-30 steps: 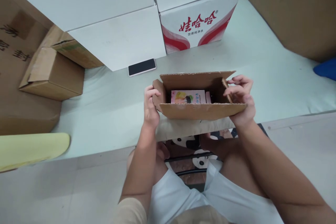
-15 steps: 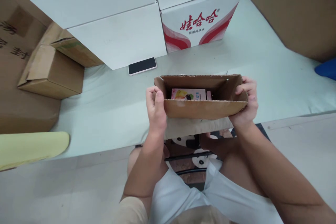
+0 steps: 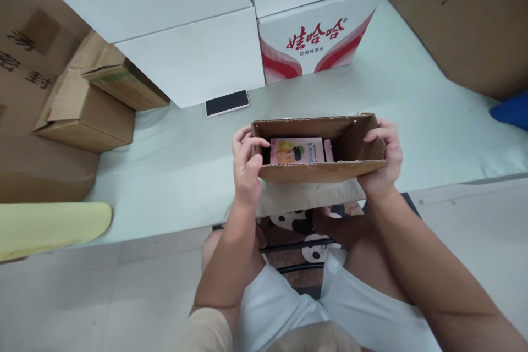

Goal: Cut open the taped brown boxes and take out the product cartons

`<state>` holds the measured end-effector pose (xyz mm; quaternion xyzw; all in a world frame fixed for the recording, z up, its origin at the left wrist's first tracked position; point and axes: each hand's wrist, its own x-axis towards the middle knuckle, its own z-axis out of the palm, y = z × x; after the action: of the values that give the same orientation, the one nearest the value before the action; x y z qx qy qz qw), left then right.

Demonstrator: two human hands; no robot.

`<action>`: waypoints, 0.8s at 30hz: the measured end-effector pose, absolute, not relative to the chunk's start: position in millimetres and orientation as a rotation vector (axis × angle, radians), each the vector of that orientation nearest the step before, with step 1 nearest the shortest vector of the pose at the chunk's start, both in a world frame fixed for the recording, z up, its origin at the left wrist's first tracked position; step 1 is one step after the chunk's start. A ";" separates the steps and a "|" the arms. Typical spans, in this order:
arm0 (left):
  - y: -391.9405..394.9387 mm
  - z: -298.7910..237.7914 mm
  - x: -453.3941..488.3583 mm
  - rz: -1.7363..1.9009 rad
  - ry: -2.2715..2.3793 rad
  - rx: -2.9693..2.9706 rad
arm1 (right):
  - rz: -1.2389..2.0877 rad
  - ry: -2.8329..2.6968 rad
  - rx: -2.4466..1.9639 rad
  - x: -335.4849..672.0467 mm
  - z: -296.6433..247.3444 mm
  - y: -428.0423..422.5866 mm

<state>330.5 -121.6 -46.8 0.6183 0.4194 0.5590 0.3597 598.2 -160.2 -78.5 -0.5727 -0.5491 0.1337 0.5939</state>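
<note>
An open-topped brown cardboard box (image 3: 313, 172) is held upright at the front edge of the pale green surface. My left hand (image 3: 247, 165) grips its left end, with the forefinger hooked over the rim. Around the right end is my right hand (image 3: 383, 157), fingers bent over the edge into the box. Inside lies a small pink and white printed carton (image 3: 296, 150) with a fruit picture, its lower part hidden by the near wall. A pink strip shows beside the carton's right end.
Behind the box, a phone (image 3: 227, 103) lies by a stack of white cartons (image 3: 193, 60) and a red-printed white carton (image 3: 313, 47). Brown boxes (image 3: 91, 110) stand left, a large one (image 3: 466, 22) right. A yellow object (image 3: 53, 225) and a blue one (image 3: 513, 110) lie at the sides.
My left forefinger has moved over the rim to the inside of the box. The box is tilted slightly, showing more of the small carton. The view has shifted a little.
</note>
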 end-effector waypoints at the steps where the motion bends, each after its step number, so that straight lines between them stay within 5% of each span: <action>1: -121.4 -46.4 329.3 1.447 1.061 1.630 | 0.302 -1.254 -1.286 598.4 -76.1 -159.7; 11: -119.8 -47.0 329.8 1.481 1.061 1.658 | 0.273 -1.357 -1.349 600.9 -17.7 -145.1; 24: -115.7 -50.2 330.2 1.457 1.026 1.673 | 0.683 -1.416 -1.405 603.4 3.3 -135.6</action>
<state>330.2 -115.7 -50.2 0.6431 0.3946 0.5602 0.3418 603.4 -135.6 3.3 -0.5794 -0.5841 0.2815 0.4939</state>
